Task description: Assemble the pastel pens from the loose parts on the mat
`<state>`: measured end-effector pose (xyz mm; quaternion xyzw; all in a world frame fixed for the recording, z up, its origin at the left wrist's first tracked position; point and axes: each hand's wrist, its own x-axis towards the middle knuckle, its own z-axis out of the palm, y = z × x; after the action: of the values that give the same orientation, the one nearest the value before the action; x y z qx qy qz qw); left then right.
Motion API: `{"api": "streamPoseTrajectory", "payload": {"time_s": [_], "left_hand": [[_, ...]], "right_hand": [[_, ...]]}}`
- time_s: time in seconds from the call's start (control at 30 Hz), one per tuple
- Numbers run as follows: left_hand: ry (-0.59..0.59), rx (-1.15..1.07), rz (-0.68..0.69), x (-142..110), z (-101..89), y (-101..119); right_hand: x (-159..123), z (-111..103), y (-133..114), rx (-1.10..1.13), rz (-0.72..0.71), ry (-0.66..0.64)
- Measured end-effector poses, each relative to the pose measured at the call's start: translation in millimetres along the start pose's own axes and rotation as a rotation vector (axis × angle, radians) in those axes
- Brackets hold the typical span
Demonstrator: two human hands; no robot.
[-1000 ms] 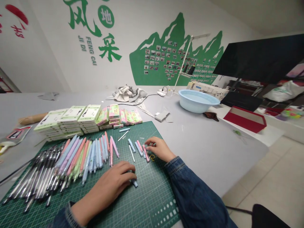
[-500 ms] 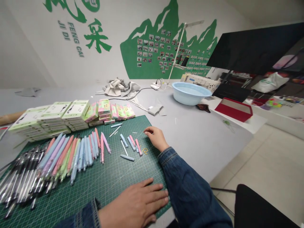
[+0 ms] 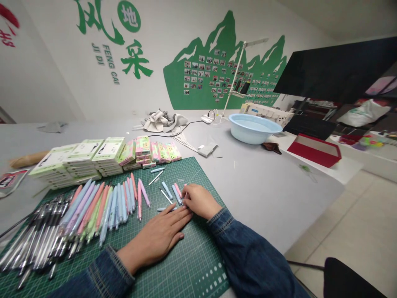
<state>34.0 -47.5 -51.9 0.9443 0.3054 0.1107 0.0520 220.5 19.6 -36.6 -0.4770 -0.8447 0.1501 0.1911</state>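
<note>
My left hand (image 3: 159, 234) lies flat on the green cutting mat (image 3: 173, 265), fingers stretched toward the loose pen pieces. Beside its fingertips, my right hand (image 3: 201, 200) has its fingers curled in a pinch around a pink pen barrel (image 3: 185, 187), which they mostly cover. Just left of it are another pink pen piece (image 3: 178, 190) and blue pen barrels (image 3: 167, 190). A thin white refill (image 3: 166, 196) lies near them, and one blue barrel (image 3: 161, 209) is partly under the left fingers.
Pastel pens (image 3: 114, 207) and clear black-grip pens (image 3: 40, 231) cover the mat's left side. Stacked white-green boxes (image 3: 108, 155) and small pink-green boxes (image 3: 143, 145) line its back edge. Farther off are a blue basin (image 3: 254, 130), grey cloth (image 3: 159, 121) and a red box (image 3: 314, 150).
My left hand has slid forward from the mat's near edge to the pen pieces. My right hand has moved in from the mat's right edge onto the pink barrel, covering the yellow band.
</note>
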Motion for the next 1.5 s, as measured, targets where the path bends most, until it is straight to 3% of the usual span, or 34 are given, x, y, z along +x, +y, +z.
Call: {"api": "streamPoseTrajectory", "payload": {"time_s": [0.2,0.4,0.5,0.87,1.0,1.1,1.2,1.37,1.5], "left_hand": [[0.021,-0.023,-0.015,-8.5,-1.4,-0.7],[0.069,-0.024,-0.031,-10.6,-1.0,-7.4],[0.07,-0.021,-0.051,-12.7,-1.4,-10.7],[0.077,-0.028,-0.095,-17.8,-1.4,-12.9],[0.11,-0.077,-0.119,-17.5,-4.6,-12.8],[0.243,-0.12,-0.294,0.0,-15.2,-25.8],[0.347,-0.044,-0.505,39.2,-27.4,-50.8],[0.221,-0.03,-0.577,103.3,-23.6,-81.8],[0.232,-0.092,-0.572,115.2,-11.4,-87.0]], "right_hand": [[3.2,3.1,-7.8,-0.113,0.042,-0.004],[5.8,2.6,4.3,0.013,0.063,-0.027],[3.8,-0.4,6.6,-0.007,0.085,0.027],[-3.5,5.9,-10.6,-0.195,0.068,-0.013],[-1.2,-0.8,-4.8,-0.095,0.108,0.022],[2.2,-9.2,3.8,0.074,0.181,0.096],[6.7,-9.7,12.8,0.236,0.264,0.19],[12.3,2.5,25.3,0.482,0.335,0.253],[13.9,5.6,29.2,0.577,0.334,0.32]]}}
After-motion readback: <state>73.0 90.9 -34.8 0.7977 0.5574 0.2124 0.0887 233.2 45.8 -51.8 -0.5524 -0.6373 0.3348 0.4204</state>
